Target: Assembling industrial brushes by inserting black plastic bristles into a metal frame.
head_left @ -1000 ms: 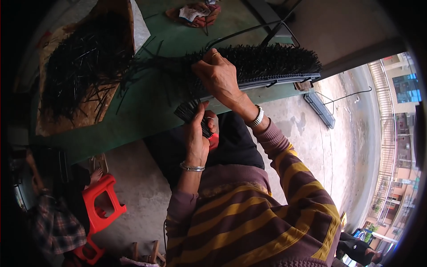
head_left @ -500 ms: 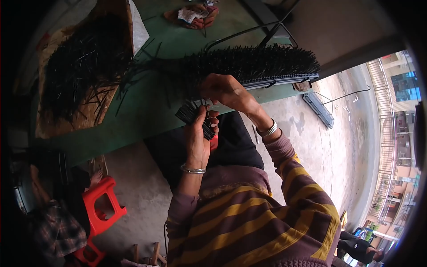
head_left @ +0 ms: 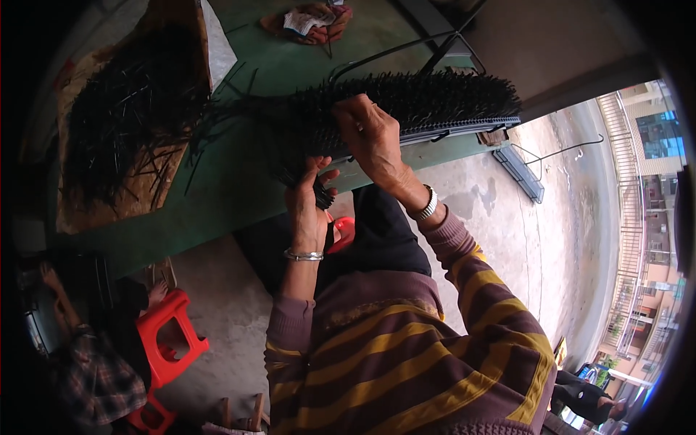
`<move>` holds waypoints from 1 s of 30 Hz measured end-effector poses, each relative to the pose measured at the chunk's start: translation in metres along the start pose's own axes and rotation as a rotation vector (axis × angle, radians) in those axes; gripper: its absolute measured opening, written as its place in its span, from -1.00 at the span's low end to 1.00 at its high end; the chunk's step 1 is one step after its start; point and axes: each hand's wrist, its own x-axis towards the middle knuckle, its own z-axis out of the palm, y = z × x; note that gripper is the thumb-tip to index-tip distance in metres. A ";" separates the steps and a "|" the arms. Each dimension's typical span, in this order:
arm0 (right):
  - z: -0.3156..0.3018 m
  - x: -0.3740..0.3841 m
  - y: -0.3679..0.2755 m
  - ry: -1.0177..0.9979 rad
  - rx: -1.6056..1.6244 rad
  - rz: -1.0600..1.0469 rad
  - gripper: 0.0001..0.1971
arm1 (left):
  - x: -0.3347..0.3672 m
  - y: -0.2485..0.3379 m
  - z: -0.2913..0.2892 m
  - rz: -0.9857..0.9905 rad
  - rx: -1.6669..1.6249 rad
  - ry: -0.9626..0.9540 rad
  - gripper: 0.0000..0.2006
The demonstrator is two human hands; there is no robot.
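Observation:
My left hand point(head_left: 310, 199) is closed around a bundle of short black strips point(head_left: 324, 194), held just off the near edge of the green table. Above and to the right of it, my right hand point(head_left: 373, 141) rests against the near left part of a long grey grid frame packed with black bristle-like strips point(head_left: 428, 100). The fingertips of that hand are pinched together at the bristles. Whatever lies between them is hidden. A bent black metal rod point(head_left: 384, 56) rises behind the frame.
At left on the green table point(head_left: 156, 235), a heap of black strips point(head_left: 138, 109) lies on a wooden board point(head_left: 156, 181). A cloth bundle point(head_left: 308, 25) sits at the back. A red plastic stool point(head_left: 170, 337) stands near a person in plaid point(head_left: 98, 377). Another frame point(head_left: 518, 174) lies right.
My right hand has moved up from beside the left hand's bundle to the bristled frame. My left hand has shifted slightly left and up, still gripping the strips.

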 end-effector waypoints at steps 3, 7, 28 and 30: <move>-0.002 0.000 -0.001 0.008 -0.010 0.010 -0.88 | 0.009 0.004 0.002 0.012 -0.003 0.000 -0.75; -0.002 0.007 0.001 0.062 0.050 0.084 -0.89 | 0.019 0.012 -0.005 0.008 0.003 -0.051 -0.75; 0.013 0.031 0.014 -0.102 0.074 0.032 -0.94 | -0.022 0.000 -0.003 -0.201 -0.156 -0.029 -0.74; 0.014 0.029 0.012 -0.123 0.081 -0.011 -0.93 | -0.025 0.001 0.000 -0.195 -0.148 -0.025 -0.74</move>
